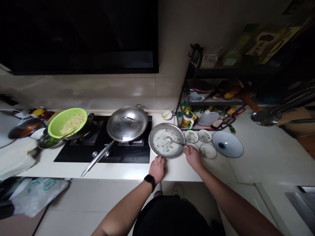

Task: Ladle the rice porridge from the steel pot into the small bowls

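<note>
A wide metal bowl (152, 148) of white soupy liquid with green bits stands on the counter just right of the stove. My left hand (157, 167), with a black watch on the wrist, is closed at its near rim. In my right hand (192, 156) is the handle of a ladle (176, 142), whose head dips into the liquid. Small white bowls sit just right of the metal bowl: a back one (191, 136), another beside it (204, 135), and a front one (208, 151), each with some of the same mixture. My right hand partly covers one more bowl.
A lidded pan (127, 124) rests on the black stove, its long handle jutting over the front edge. Left of it is a green colander (54, 124) of pale shreds. A blue patterned bowl (227, 144), a condiment rack (214, 103) and a small dish (166, 114) are nearby.
</note>
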Demonstrator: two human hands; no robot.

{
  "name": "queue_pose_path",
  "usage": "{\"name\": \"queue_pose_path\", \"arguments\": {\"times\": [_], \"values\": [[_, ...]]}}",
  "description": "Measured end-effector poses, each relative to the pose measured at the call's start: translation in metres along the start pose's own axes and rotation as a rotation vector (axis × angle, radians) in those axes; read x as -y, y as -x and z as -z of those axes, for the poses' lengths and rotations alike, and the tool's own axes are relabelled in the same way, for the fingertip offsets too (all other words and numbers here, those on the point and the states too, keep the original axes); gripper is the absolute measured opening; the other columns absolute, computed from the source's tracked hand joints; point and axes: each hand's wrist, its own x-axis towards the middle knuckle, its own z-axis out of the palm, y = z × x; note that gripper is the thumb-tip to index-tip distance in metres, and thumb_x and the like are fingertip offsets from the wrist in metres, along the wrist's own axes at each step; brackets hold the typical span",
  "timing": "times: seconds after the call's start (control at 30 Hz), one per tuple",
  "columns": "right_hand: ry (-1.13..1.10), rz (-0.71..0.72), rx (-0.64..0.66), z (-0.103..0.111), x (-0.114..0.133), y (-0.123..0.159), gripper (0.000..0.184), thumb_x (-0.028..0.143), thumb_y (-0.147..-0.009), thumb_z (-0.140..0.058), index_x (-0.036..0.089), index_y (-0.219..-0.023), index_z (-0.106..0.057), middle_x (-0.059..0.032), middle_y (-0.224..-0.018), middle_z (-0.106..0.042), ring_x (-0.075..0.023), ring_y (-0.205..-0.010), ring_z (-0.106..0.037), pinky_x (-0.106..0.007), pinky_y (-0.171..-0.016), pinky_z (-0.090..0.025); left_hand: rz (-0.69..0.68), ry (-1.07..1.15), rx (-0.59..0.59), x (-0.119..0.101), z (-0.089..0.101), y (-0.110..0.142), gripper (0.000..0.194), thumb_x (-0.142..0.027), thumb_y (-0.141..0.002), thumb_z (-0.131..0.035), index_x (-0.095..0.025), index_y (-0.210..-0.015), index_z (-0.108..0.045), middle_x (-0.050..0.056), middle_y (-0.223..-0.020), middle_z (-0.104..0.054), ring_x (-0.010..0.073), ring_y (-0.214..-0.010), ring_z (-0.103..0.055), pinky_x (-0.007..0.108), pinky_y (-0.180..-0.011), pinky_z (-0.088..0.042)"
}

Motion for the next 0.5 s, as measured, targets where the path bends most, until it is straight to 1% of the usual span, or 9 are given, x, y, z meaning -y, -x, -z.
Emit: {"name": "queue_pose_path", "arguments": {"times": [0.1, 0.2, 0.27, 0.33, 0.5], "values": [[-0.202, -0.271, -0.047, -0.007, -0.002, 0.004, 0.046, 0.062, -0.087, -0.052, 0.022, -0.069, -0.068, -0.0111, -0.073, -0.076, -0.0264, -0.068, -0.073, -0.039, -0.069, -0.059, -0.02, 0.022, 0.005, 0.004, 0.001, 0.0, 0.059, -0.014, -0.081, -0.051, -0.014, -0.14, -0.052, 0.015, -0.134, -0.054, 0.0305, -0.128, -0.042, 0.042, -0.105, -0.044], [-0.384, -0.43, -0.108, -0.01, 0.001, 0.008, 0.048, 0.064, -0.08, -0.061, 0.019, -0.064, -0.068, -0.0111, -0.067, -0.075, -0.0242, -0.061, -0.072, -0.036, -0.062, -0.061, -0.044, 0.033, 0.019, 0.007, 0.002, -0.001, 0.059, -0.013, -0.081, -0.051, -0.014, -0.14, -0.052, 0.016, -0.133, -0.054, 0.0307, -0.127, -0.042, 0.043, -0.105, -0.044], [-0.473, -0.48, -0.137, -0.01, 0.006, 0.011, 0.048, 0.064, -0.076, -0.066, 0.017, -0.064, -0.069, -0.0113, -0.066, -0.075, -0.0229, -0.059, -0.072, -0.034, -0.059, -0.061, -0.059, 0.025, 0.022, 0.009, 0.004, -0.002, 0.057, -0.014, -0.081, -0.052, -0.015, -0.138, -0.053, 0.015, -0.133, -0.054, 0.0308, -0.127, -0.042, 0.044, -0.105, -0.044], [-0.523, -0.494, -0.16, -0.008, 0.011, 0.014, 0.048, 0.062, -0.073, -0.07, 0.016, -0.064, -0.069, -0.012, -0.066, -0.075, -0.0218, -0.057, -0.072, -0.033, -0.058, -0.061, -0.072, 0.006, 0.022, 0.01, 0.006, -0.002, 0.055, -0.015, -0.082, -0.053, -0.016, -0.136, -0.055, 0.015, -0.133, -0.055, 0.0306, -0.126, -0.044, 0.043, -0.104, -0.043], [-0.514, -0.458, -0.181, 0.004, 0.023, 0.019, 0.049, 0.063, -0.073, -0.07, 0.015, -0.064, -0.071, -0.0128, -0.067, -0.076, -0.0221, -0.058, -0.072, -0.032, -0.059, -0.061, -0.078, -0.071, 0.017, 0.007, 0.009, -0.003, 0.05, -0.016, -0.083, -0.054, -0.015, -0.134, -0.057, 0.015, -0.128, -0.058, 0.0306, -0.121, -0.049, 0.043, -0.102, -0.043]]}}
